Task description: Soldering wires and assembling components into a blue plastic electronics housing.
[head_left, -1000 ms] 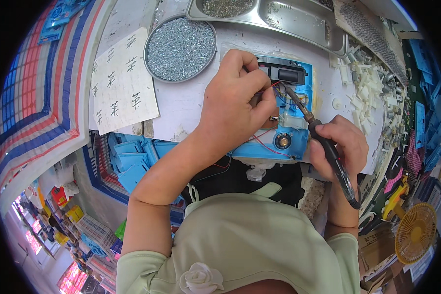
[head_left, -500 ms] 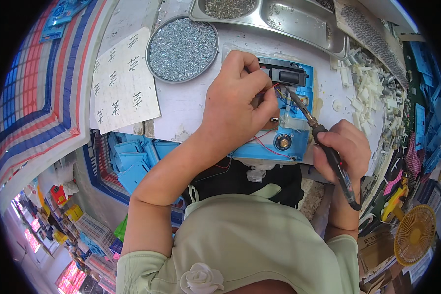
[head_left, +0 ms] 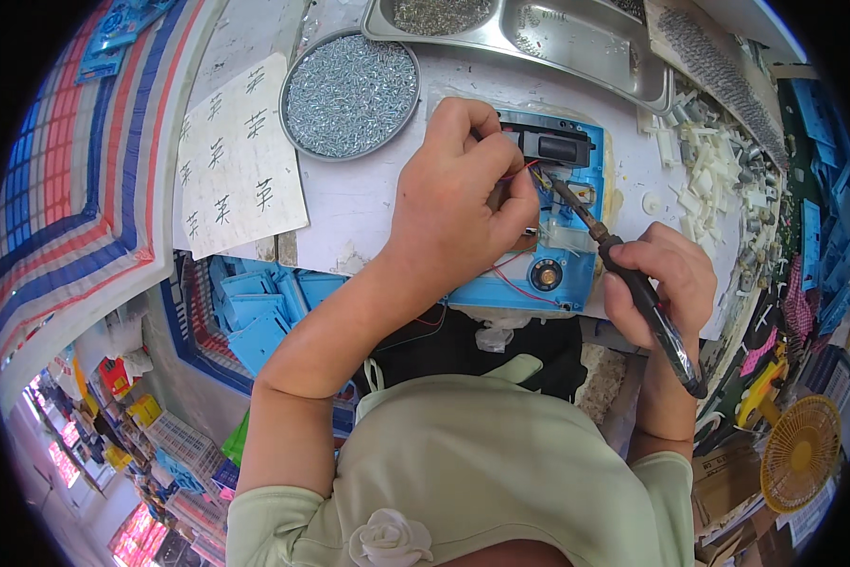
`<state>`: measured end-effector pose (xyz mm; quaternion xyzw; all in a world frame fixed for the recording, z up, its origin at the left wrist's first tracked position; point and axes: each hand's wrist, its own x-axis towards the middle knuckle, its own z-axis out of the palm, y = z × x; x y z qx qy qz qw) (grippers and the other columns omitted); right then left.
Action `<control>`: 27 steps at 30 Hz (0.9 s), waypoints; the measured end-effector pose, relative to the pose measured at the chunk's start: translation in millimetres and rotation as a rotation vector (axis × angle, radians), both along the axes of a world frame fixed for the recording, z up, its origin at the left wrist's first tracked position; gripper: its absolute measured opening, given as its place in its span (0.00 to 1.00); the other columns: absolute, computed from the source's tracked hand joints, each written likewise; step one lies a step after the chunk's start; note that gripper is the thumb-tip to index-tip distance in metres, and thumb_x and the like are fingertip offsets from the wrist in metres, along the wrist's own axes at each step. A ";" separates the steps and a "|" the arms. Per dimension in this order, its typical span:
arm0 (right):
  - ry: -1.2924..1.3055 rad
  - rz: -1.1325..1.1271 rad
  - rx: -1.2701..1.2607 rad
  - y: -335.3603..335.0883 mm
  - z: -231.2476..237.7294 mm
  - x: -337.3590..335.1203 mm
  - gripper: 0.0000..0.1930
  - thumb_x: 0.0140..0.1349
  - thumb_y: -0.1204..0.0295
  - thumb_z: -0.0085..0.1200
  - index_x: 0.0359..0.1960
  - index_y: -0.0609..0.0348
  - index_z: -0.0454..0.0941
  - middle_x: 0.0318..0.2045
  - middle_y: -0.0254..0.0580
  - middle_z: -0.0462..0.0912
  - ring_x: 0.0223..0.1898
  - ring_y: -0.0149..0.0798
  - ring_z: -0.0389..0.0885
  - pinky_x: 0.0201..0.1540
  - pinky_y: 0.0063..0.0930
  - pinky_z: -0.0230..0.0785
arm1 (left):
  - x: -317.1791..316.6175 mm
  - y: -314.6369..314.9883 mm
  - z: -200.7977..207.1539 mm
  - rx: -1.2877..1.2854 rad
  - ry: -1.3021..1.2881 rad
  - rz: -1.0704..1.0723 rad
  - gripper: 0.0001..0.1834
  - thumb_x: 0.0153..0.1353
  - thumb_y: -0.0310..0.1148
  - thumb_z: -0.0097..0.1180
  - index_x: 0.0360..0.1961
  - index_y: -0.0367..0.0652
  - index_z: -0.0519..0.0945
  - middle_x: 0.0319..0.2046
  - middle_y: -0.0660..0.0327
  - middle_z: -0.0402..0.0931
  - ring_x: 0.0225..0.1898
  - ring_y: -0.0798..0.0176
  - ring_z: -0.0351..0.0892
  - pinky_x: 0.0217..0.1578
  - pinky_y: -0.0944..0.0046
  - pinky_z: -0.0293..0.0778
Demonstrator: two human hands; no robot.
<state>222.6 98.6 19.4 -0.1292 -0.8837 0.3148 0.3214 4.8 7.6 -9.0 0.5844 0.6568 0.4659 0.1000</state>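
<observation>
A blue plastic housing (head_left: 581, 265) lies on the table, with a black part (head_left: 559, 149) at its far end and a small round speaker (head_left: 547, 274) near its front. My right hand (head_left: 666, 279) grips a soldering iron (head_left: 644, 300) by its dark handle. The iron's tip reaches into the housing among thin coloured wires (head_left: 538, 175), just below the black part. Over the housing's left side, my left hand (head_left: 467, 189) is closed, thumb and fingers pinched by the wires. What exactly its fingertips hold is hidden.
A round dish of small screws (head_left: 351, 96) stands at the far left, beside a handwritten paper sheet (head_left: 240, 156). A metal tray (head_left: 576, 47) lies at the back. White plastic parts (head_left: 708, 184) are heaped on the right. Blue panels (head_left: 255, 307) fill a container below the table's left edge.
The soldering iron's tip has shifted slightly left and down among the wires, and its handle end has swung a little right. My left hand has barely moved.
</observation>
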 end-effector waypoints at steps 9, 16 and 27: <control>-0.007 -0.021 0.008 1.3 -1.9 -6.4 0.13 0.51 0.77 0.65 0.39 0.61 0.80 0.23 0.39 0.82 0.18 0.37 0.72 0.21 0.29 0.63 | 0.1 2.2 -3.0 0.022 0.069 0.018 0.06 0.49 0.21 0.65 0.28 0.38 0.80 0.38 0.57 0.70 0.28 0.64 0.75 0.27 0.66 0.74; 0.012 -0.040 0.018 1.2 -3.8 -8.1 0.13 0.51 0.76 0.65 0.40 0.58 0.81 0.24 0.36 0.82 0.18 0.38 0.72 0.20 0.29 0.64 | 1.8 2.3 -2.1 0.026 0.082 0.027 0.06 0.48 0.21 0.65 0.28 0.38 0.80 0.39 0.57 0.70 0.28 0.64 0.76 0.28 0.65 0.74; -0.025 -0.066 -0.003 1.7 -2.4 -6.5 0.13 0.51 0.75 0.66 0.40 0.56 0.81 0.23 0.37 0.81 0.18 0.38 0.73 0.21 0.29 0.64 | 2.6 2.4 -2.8 0.033 0.108 0.024 0.06 0.49 0.21 0.66 0.28 0.38 0.80 0.40 0.56 0.71 0.28 0.63 0.75 0.28 0.64 0.74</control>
